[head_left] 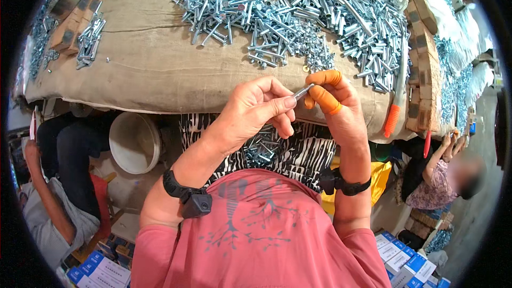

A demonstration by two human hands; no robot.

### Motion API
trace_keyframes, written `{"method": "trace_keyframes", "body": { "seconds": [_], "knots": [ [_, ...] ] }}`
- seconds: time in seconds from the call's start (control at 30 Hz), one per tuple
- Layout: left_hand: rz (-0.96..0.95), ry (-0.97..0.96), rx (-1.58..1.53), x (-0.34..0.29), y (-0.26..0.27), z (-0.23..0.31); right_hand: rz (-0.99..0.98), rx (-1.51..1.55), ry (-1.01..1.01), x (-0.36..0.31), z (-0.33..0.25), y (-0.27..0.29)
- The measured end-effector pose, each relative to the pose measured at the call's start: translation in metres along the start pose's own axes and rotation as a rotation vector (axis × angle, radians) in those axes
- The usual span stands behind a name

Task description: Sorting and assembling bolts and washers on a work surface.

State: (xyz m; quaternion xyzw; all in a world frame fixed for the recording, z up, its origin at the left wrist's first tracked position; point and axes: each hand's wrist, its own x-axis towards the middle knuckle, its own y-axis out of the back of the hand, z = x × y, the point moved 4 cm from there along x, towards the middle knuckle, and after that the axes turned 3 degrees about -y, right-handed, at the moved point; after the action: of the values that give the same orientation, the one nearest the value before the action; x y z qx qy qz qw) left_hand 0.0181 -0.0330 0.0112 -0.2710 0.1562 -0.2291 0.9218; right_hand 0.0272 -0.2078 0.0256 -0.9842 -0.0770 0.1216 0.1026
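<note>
Over the near edge of the cloth-covered table, my left hand (250,108) holds a slim silvery bolt (302,93) between thumb and fingers. My right hand (344,109), with orange finger covers (326,96) on several fingertips, is closed at the bolt's other end. Whether a small part sits between those fingertips is too hidden to tell. Just beyond my hands lies a heap of small nuts (319,56). Loose bolts (213,8) spread behind it to the left, and metal sleeves (373,48) are piled to the right. More metal pieces (262,148) rest in my lap.
A tool with an orange handle (392,121) lies at the table's right edge by wooden blocks (424,85). A white bucket (135,143) stands below left. People sit at left (58,202) and right (434,181). Blue-and-white boxes (408,261) are stacked low right.
</note>
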Motion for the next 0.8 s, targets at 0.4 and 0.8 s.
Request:
{"method": "trace_keyframes", "body": {
  "seconds": [0.4, 0.8],
  "knots": [
    [0.043, -0.175, 0.203, -0.006, -0.007, 0.007, -0.284, 0.335, -0.259, -0.023, 0.001, -0.018],
    [0.131, -0.180, 0.300, -0.014, 0.004, 0.008, -0.522, 0.349, -0.153, -0.052, -0.006, -0.013]
  ]
}}
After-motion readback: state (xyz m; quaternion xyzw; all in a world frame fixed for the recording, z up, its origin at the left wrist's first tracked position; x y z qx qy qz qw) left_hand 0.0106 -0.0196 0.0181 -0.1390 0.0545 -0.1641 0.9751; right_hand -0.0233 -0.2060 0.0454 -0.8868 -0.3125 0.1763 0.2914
